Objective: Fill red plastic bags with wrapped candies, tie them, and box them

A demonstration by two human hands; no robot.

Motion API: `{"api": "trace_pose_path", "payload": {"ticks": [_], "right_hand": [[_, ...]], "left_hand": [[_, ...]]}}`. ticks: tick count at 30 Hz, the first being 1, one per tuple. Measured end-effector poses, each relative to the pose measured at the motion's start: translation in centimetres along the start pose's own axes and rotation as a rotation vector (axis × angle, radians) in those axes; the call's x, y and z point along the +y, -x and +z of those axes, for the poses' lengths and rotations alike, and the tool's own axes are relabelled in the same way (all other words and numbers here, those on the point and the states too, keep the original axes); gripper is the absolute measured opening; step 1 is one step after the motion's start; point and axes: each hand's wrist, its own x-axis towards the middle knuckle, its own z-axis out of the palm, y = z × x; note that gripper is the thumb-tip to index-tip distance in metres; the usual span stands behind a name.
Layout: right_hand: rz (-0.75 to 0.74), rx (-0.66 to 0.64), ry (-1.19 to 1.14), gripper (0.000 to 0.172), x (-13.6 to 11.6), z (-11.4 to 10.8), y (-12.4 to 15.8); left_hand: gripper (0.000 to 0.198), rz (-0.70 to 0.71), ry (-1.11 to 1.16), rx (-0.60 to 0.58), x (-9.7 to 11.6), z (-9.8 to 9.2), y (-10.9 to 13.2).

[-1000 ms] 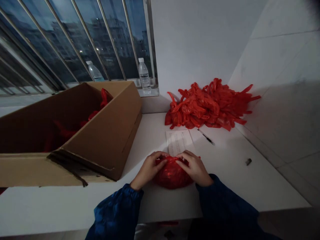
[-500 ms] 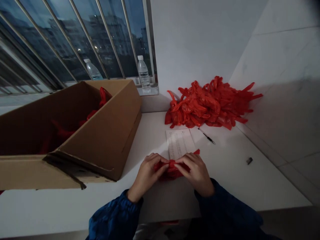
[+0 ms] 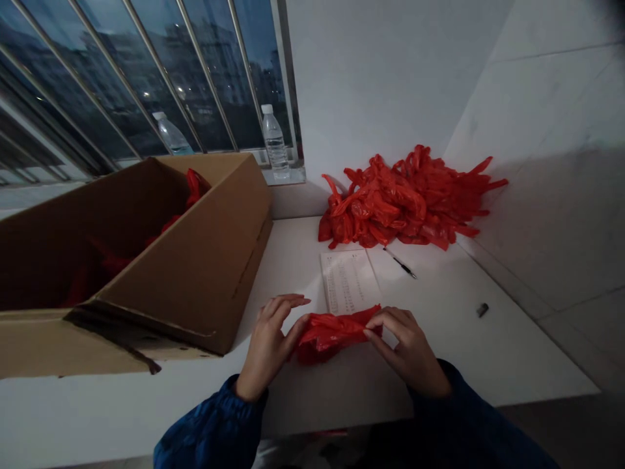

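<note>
Red plastic bag [image 3: 332,335], pressed into a loose, crumpled oblong, lies toward the front edge of the white table [image 3: 512,352], its top edge overlapping the bottom of a sheet of paper [image 3: 349,280]. Right hand [image 3: 407,348] closed on the bag's right end, pinching the plastic between thumb and fingers. Left hand [image 3: 268,345] open, not gripping, fingers raised and slightly apart; thumb just beside the bag's left end, contact hard to tell. Dark blue sleeves [image 3: 209,423] come in from the front edge of the table, elasticated cuff at the left wrist.

Sheet lies flat near mid-table, covered in columns of small print, too small to read. Ballpoint pen [image 3: 400,266] on the table just right of the sheet, lying at a slant. Heap of red plastic bags [image 3: 410,202] in the back right corner, tangled, against the wall, with long handles sticking out. Open cardboard box [image 3: 195,273] along the left side, overhanging the table's left edge, more red bags [image 3: 195,189] inside. Small dark object [image 3: 482,310] near the right edge. Two clear water bottles [image 3: 274,140] stand on the window sill behind the box. Metal window bars [image 3: 195,71] beyond them, buildings outside
</note>
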Motion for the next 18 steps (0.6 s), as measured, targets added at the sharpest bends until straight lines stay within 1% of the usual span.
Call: {"api": "trace_pose_path", "payload": {"ticks": [1,2,4,5,7,9,12,13,15,18], "right_hand": [[-0.006,-0.004,0.002,0.006,-0.3,0.0,-0.2],[-0.011,-0.007,0.005,0.006,-0.5,0.0,-0.5],[-0.018,-0.006,0.022,0.006,-0.8,0.0,-0.9],[-0.019,-0.004,0.034,0.006,-0.9,0.1,-1.0],[-0.025,-0.004,0.058,0.008,-1.0,0.3,-1.1],[-0.039,-0.010,0.074,0.010,-1.1,0.5,-1.0],[-0.069,-0.028,0.114,0.016,-1.5,0.9,-1.1],[-0.087,-0.034,0.133,0.018,-1.7,1.0,-1.2],[-0.144,-0.047,0.177,0.018,-2.0,1.2,-1.6],[-0.216,-0.030,0.204,0.012,-2.2,1.2,-2.1]], "left_hand": [[0.024,0.075,-0.040,-0.033,0.6,-0.2,-0.2],[0.024,0.150,-0.075,-0.091,1.2,-0.3,-0.5],[0.018,0.267,-0.130,-0.225,2.1,-0.4,-1.0],[0.016,0.300,-0.146,-0.279,2.4,-0.4,-1.2],[0.018,0.317,-0.168,-0.329,2.6,-0.4,-1.3],[0.024,0.320,-0.187,-0.344,2.4,-0.3,-1.1],[0.013,0.349,-0.225,-0.344,2.4,-0.3,-0.6],[0.011,0.359,-0.230,-0.328,2.5,-0.2,-0.6],[0.014,0.361,-0.222,-0.272,2.7,-0.2,-0.7],[0.016,0.328,-0.172,-0.174,2.6,-0.3,-1.0]]}}
